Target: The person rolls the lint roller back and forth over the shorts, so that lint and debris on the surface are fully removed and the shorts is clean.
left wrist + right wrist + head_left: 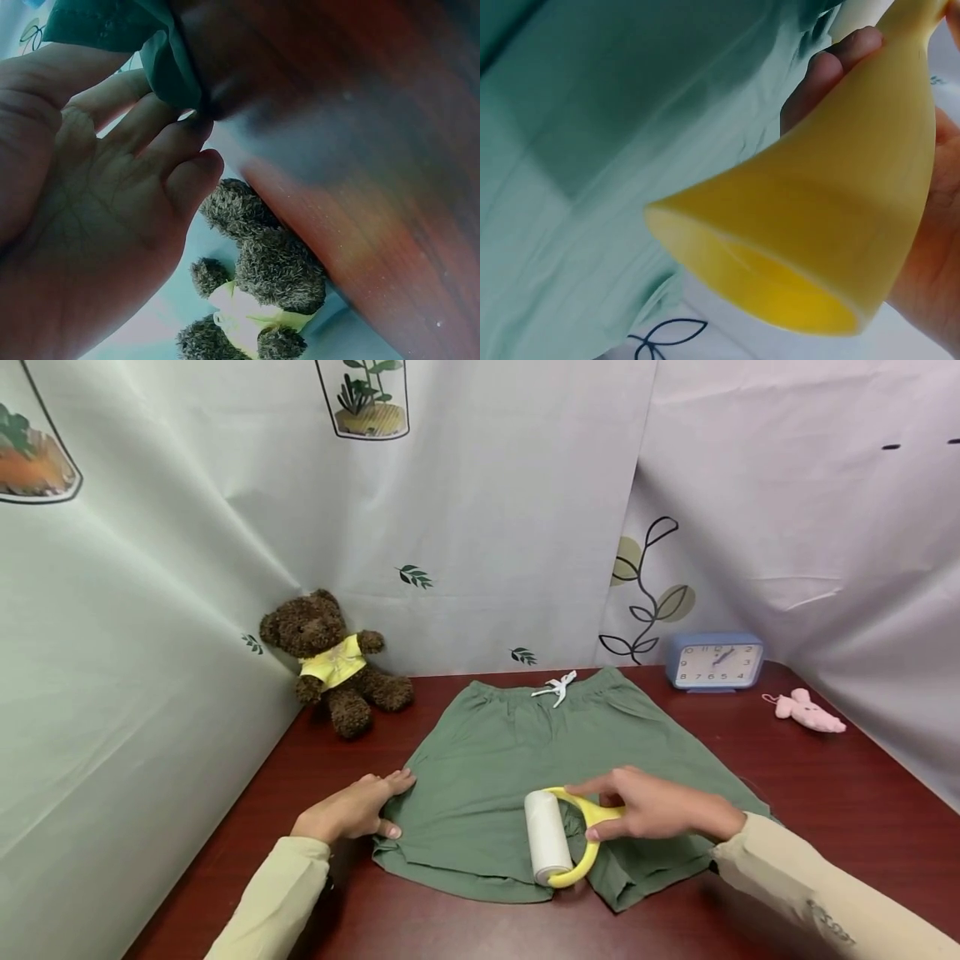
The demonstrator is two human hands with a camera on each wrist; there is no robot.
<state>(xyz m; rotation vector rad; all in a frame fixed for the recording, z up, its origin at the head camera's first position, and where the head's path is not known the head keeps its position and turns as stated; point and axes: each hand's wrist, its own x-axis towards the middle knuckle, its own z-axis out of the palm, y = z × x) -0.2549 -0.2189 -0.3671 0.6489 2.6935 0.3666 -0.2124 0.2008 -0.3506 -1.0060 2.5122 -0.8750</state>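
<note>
Green shorts [480, 768] with a white drawstring bow [557, 688] lie spread on the table, waistband away from me. My left hand [360, 808] rests at their left edge, fingers on the cloth and thumb near the hem. In the left wrist view the fingers [142, 124] look fairly straight beneath a fold of green cloth. My right hand [660, 802] grips a lint roller by its yellow handle [802, 202], fingers curled round it. The white roll [547, 837] lies against the right part of the left leg, near the hem. Its underside is hidden.
On the dark red table [795, 810], a brown teddy bear [337, 660] in a yellow shirt sits back left. A blue clock [716, 662] and a small pink plush toy [808, 711] are back right. Pale printed curtains [487, 527] enclose the table's back and sides.
</note>
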